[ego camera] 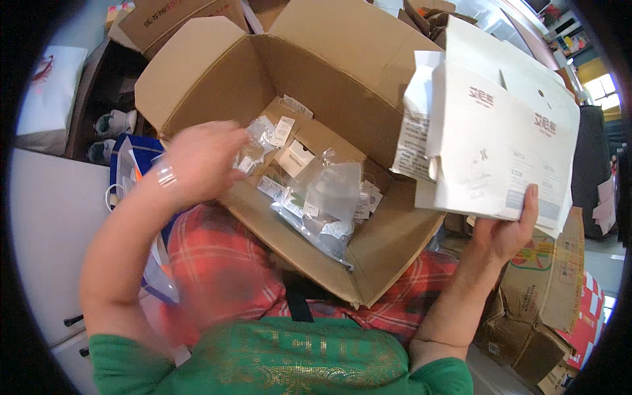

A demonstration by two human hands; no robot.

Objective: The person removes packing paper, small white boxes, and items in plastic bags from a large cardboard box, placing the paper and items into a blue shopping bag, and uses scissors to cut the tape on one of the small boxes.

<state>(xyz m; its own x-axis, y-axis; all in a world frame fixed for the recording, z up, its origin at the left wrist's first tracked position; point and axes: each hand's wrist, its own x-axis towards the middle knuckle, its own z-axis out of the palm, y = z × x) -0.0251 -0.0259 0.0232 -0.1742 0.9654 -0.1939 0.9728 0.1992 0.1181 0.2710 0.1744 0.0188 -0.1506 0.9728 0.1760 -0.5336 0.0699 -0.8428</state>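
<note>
My right hand (503,237) grips the lower edge of a white, partly flattened cardboard carton (498,138), its thumb on the printed face. The carton is raised over the right side of a large open brown cardboard box (316,84) between my knees. My left hand (207,158), blurred, hovers at the box's left rim beside a clear plastic bag (259,136); whether it holds anything is unclear. Inside the box lie a small cream-coloured box (295,158), several white paper tags (283,131), a translucent pouch (335,187) and a long clear plastic packet (311,234).
Other brown cartons stand beyond the box (182,19) and at my right (528,286). A blue bag (128,148) leans at my left, near shoes (116,123) on a dark shelf and a white cabinet (54,237). A dark upright object (590,173) stands at far right.
</note>
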